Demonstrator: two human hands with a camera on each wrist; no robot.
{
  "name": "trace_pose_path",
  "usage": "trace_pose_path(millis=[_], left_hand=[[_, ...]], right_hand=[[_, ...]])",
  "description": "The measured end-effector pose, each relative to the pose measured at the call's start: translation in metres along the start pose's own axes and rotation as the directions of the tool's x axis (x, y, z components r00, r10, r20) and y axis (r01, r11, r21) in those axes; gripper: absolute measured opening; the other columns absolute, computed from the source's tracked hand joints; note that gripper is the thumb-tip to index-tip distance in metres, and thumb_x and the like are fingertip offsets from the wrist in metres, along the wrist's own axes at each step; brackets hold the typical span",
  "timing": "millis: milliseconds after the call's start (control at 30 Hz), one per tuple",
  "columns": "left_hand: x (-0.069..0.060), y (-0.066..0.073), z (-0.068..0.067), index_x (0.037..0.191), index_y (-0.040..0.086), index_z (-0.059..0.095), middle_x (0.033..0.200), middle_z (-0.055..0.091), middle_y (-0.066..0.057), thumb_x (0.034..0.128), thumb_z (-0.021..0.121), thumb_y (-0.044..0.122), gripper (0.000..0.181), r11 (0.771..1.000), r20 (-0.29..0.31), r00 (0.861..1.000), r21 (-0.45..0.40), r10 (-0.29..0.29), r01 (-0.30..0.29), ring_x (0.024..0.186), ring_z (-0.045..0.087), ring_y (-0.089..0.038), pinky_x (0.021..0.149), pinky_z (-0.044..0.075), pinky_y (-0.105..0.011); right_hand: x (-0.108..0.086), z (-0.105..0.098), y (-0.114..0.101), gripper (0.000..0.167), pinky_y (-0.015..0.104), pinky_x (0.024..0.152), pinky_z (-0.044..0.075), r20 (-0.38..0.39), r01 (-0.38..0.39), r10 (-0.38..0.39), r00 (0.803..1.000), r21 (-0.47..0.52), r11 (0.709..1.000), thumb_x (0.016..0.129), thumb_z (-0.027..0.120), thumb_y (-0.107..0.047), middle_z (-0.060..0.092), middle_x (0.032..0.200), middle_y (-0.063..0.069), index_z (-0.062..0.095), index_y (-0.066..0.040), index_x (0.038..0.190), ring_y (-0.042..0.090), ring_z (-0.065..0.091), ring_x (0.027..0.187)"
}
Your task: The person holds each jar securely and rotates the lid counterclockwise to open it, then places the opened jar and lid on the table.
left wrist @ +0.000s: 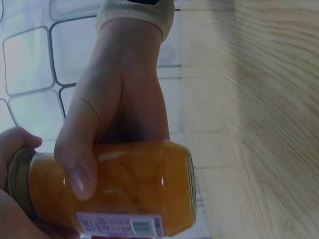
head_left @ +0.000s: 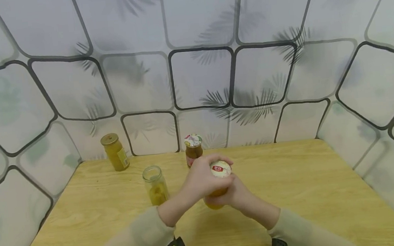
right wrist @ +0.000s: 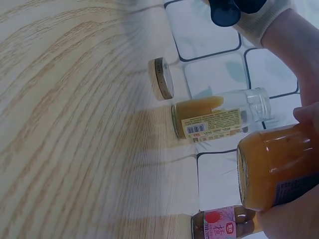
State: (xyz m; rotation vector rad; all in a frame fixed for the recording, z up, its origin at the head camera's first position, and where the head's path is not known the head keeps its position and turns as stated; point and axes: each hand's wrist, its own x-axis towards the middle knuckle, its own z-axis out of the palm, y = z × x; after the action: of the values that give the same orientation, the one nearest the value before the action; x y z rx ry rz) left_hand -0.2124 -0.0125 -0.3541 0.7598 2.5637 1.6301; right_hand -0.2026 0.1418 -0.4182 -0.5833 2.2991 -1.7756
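Note:
Both hands hold a glass jar of orange fruit [left wrist: 134,172] above the table, roughly upright in the head view. From above, my left hand [head_left: 202,178] grips its pale printed lid [head_left: 220,169]. My right hand [head_left: 238,194] is wrapped round the jar's body, with the thumb across the glass in the left wrist view. To the left of the hands, an open jar [head_left: 155,186] stands with yellow fruit pieces in its lower part. A loose metal lid [right wrist: 163,78] lies near it, visible only in the right wrist view.
A lidded jar of yellow contents [head_left: 116,152] stands at the back left of the wooden table [head_left: 288,185]. Behind the hands is a small jar with dark brown contents [head_left: 193,151], a pink label and a patterned lid. Patterned wall covering [head_left: 201,79] closes off the back and sides.

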Motion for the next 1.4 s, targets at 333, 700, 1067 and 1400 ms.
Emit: trace_pose_path(millis=[333,700,1067,1400], left_hand=[[-0.006,0.007,-0.006,0.135,0.014,0.071,0.129,0.076,-0.006,0.0859,0.088,0.023,0.053,1.0,0.086,0.996,-0.03,0.001,0.002,0.102,0.065,-0.007,0.086,0.055,-0.02],[-0.016,-0.001,-0.031,0.161,0.002,0.041,0.154,0.058,-0.017,0.0932,0.073,0.016,0.076,0.988,0.313,0.937,-0.064,0.154,-0.141,0.135,0.06,-0.026,0.111,0.049,-0.026],[-0.016,-0.003,-0.037,0.156,-0.004,0.045,0.154,0.057,-0.025,0.0952,0.076,0.01,0.07,0.984,0.301,0.938,-0.025,0.174,-0.174,0.139,0.06,-0.037,0.12,0.049,-0.04],[-0.015,-0.002,-0.034,0.147,0.003,0.06,0.142,0.069,-0.016,0.0867,0.087,0.012,0.067,0.993,0.213,0.971,0.029,0.109,-0.118,0.129,0.069,-0.035,0.111,0.056,-0.041]], right_hand=[[-0.002,-0.003,0.0,0.079,0.027,0.1,0.052,0.003,-0.008,0.008,1.0,-0.036,0.999,0.084,0.085,-0.007,0.056,0.143,0.023,0.043,0.003,0.15,0.022,0.059,0.12],[-0.006,-0.006,0.004,0.077,0.022,0.098,0.056,0.049,0.008,-0.013,0.999,0.092,0.996,0.082,0.086,-0.004,0.059,0.141,0.026,0.045,0.003,0.147,0.016,0.063,0.118],[-0.007,-0.006,0.006,0.072,0.023,0.096,0.058,0.028,0.054,-0.059,0.998,0.157,0.986,0.08,0.086,0.001,0.068,0.124,-0.001,0.048,0.006,0.141,0.009,0.068,0.109],[-0.007,-0.006,0.005,0.067,0.023,0.092,0.06,0.051,0.052,-0.062,0.997,0.184,0.982,0.081,0.083,0.004,0.068,0.119,-0.009,0.05,0.01,0.139,0.008,0.069,0.104]])
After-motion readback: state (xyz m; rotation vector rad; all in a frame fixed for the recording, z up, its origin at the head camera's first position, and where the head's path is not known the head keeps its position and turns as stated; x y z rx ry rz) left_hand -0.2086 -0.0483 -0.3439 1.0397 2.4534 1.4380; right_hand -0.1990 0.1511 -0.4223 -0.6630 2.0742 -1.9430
